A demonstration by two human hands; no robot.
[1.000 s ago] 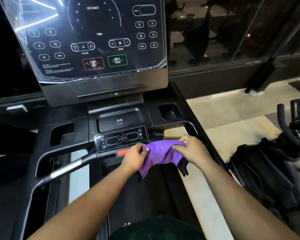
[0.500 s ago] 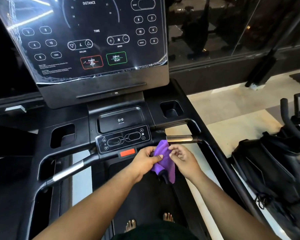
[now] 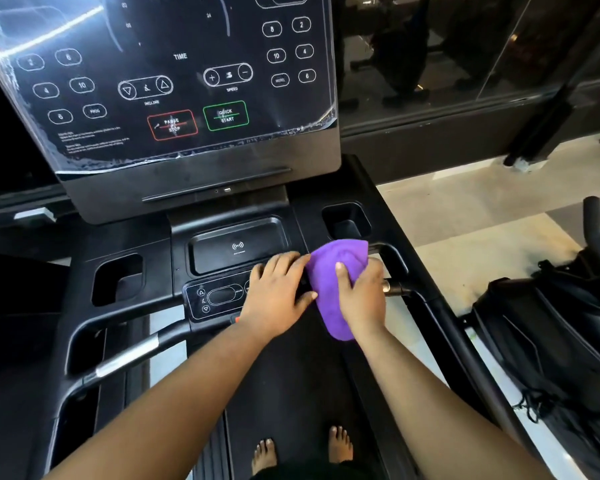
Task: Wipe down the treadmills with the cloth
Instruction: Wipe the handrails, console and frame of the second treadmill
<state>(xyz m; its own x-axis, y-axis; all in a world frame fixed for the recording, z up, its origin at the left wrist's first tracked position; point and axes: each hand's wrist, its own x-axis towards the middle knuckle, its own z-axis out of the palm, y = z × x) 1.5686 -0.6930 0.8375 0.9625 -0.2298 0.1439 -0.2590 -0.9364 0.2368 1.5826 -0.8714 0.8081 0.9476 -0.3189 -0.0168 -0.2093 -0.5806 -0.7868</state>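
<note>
I stand on a black treadmill, whose belt [image 3: 291, 393] runs under my bare feet [image 3: 340, 445]. A purple cloth [image 3: 336, 261] is bunched over the right end of the small control panel [image 3: 219, 296], close to the metal grip of the right handlebar [image 3: 395, 289]. My right hand [image 3: 361, 299] grips the cloth, thumb laid across its top. My left hand [image 3: 278, 296] lies flat on the panel with straight fingers, its thumb touching the cloth's left edge. The big display console [image 3: 187, 98] rises behind, covered in a shiny film.
Cup holders [image 3: 347, 220] [image 3: 118, 278] flank a phone tray [image 3: 236, 247]. The left handlebar [image 3: 129, 358] curves toward me. Another black exercise machine [image 3: 551, 341] stands close on the right, over a pale tiled floor [image 3: 465, 220]. A dark glass wall [image 3: 465, 64] is behind.
Both hands rose from below the panel onto the console. The cloth went from folded between both hands to bunched under my right hand, and my left hand flattened on the panel.
</note>
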